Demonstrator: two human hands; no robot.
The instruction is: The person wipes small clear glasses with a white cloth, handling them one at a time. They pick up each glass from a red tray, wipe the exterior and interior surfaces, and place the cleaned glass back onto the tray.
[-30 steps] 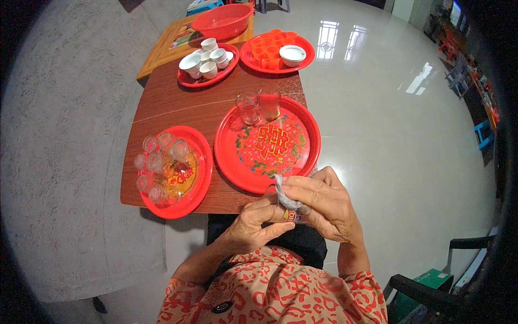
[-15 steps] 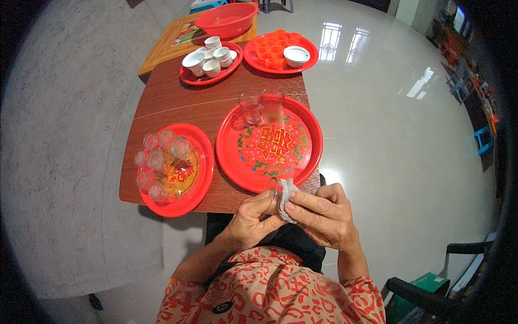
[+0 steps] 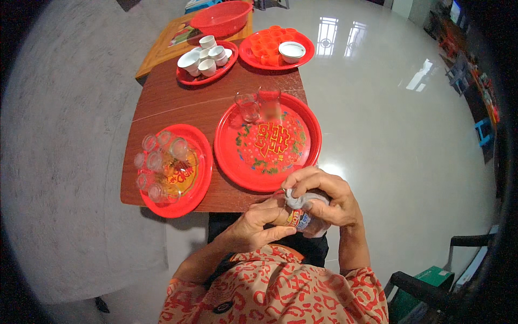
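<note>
Just off the table's near edge, my left hand [image 3: 258, 225] grips a clear drinking glass [image 3: 300, 220] with coloured print on its side. My right hand [image 3: 332, 195] pinches a whitish cloth [image 3: 297, 202] against the glass's rim, its fingers curled over. The glass lies tilted between both hands, partly covered by fingers and cloth. Beyond them is a large round red tray [image 3: 220, 157] with a patterned floor. Two clear glasses, a near one [image 3: 248, 109] and another [image 3: 270, 106], stand at its far left part.
To the left, a smaller red tray [image 3: 203, 181] carries several clear glasses [image 3: 155, 160]. Farther back, one red tray [image 3: 186, 81] bears white cups [image 3: 207, 66]; another [image 3: 302, 58] holds orange cups [image 3: 267, 49] and a white bowl [image 3: 292, 50]. A red basin [image 3: 221, 21] sits behind. A chair arm [image 3: 421, 291] is at lower right.
The glass has tilted toward the right, and its printed side now shows. My right hand has rolled over and risen slightly with the cloth. The trays' contents look the same.
</note>
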